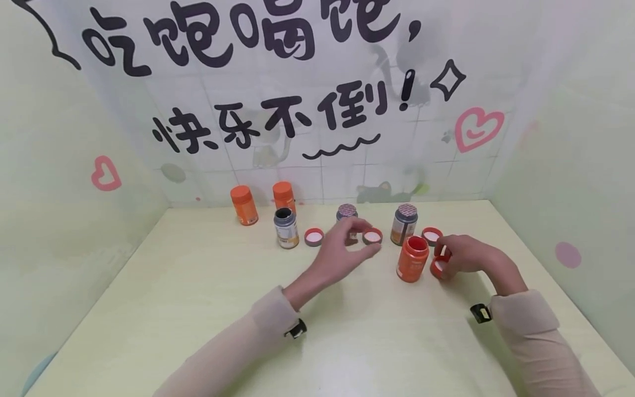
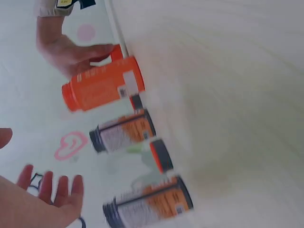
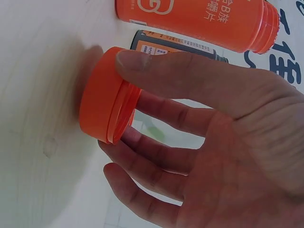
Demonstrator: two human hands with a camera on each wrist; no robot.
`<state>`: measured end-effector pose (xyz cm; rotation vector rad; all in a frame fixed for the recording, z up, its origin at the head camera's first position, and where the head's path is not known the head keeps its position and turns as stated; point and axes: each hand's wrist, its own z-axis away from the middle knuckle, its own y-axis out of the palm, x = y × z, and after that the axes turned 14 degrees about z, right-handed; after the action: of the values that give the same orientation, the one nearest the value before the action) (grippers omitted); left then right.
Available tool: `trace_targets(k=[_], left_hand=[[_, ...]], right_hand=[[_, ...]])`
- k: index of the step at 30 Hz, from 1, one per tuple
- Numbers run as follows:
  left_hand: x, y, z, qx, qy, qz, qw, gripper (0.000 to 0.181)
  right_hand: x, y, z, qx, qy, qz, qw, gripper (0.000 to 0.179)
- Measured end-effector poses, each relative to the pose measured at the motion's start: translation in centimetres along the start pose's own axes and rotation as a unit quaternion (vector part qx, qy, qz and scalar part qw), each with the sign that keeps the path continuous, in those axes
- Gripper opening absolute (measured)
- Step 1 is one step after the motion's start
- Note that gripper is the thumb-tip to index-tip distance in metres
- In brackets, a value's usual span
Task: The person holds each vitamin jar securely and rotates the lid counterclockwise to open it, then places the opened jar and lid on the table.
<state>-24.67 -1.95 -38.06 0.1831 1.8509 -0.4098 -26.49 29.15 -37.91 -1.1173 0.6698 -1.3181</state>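
Observation:
My right hand (image 1: 471,256) pinches an orange screw cap (image 3: 107,95) between thumb and fingers. The cap's white inside faces up, at or just above the table. Left of it stands an open orange bottle (image 1: 410,264), upright. My left hand (image 1: 339,251) hovers with thumb and fingers apart and holds nothing. It is nearest to a red-and-grey cap (image 1: 372,237) lying inside up, and it partly hides a grey bottle (image 1: 346,211) with a patterned seal on its mouth. A second sealed grey bottle (image 1: 404,225) stands behind the open orange one.
Two capped orange bottles (image 1: 245,207) stand at the back left. In front of them is an open grey bottle (image 1: 286,231), beside another upturned cap (image 1: 313,237). One more cap (image 1: 431,236) lies behind the right hand. Walls border the pale table (image 1: 198,309).

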Motion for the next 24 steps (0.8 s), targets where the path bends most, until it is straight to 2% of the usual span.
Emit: trace_targets(k=[2,4,9,12,18,21,24], left_hand=[[-0.3,-1.7,0.7,-0.017,0.033,0.004,0.9993,0.038],[-0.5,-3.4,1.3,-0.041,0.049,0.002,0.998,0.03],[-0.6,-7.9,2.4,-0.117,0.062,-0.002,0.9913,0.02],[-0.5,-10.8,2.9,-0.17,0.061,0.0,0.9835,0.019],[1.1,-16.3,3.0,-0.267,0.022,0.024,0.9631,0.026],[2.5,-18.5,2.9,-0.293,-0.01,0.016,0.9559,0.035],[3.7,-20.2,2.9,-0.3,-0.049,-0.007,0.9526,0.05]], right_hand=[[0.0,0.1,-0.1,0.003,0.0,-0.002,1.0,0.057],[0.0,0.2,-0.2,0.006,0.0,-0.001,1.0,0.057],[-0.1,0.5,-0.3,0.014,0.001,0.0,0.9999,0.057],[0.1,0.3,-0.5,0.018,0.003,-0.002,0.9998,0.061],[-0.3,0.4,-0.2,0.024,0.004,-0.011,0.9997,0.066],[-0.5,0.0,0.3,0.02,0.002,-0.015,0.9997,0.069],[-0.7,-0.6,0.8,-0.004,-0.01,-0.012,0.9999,0.064]])
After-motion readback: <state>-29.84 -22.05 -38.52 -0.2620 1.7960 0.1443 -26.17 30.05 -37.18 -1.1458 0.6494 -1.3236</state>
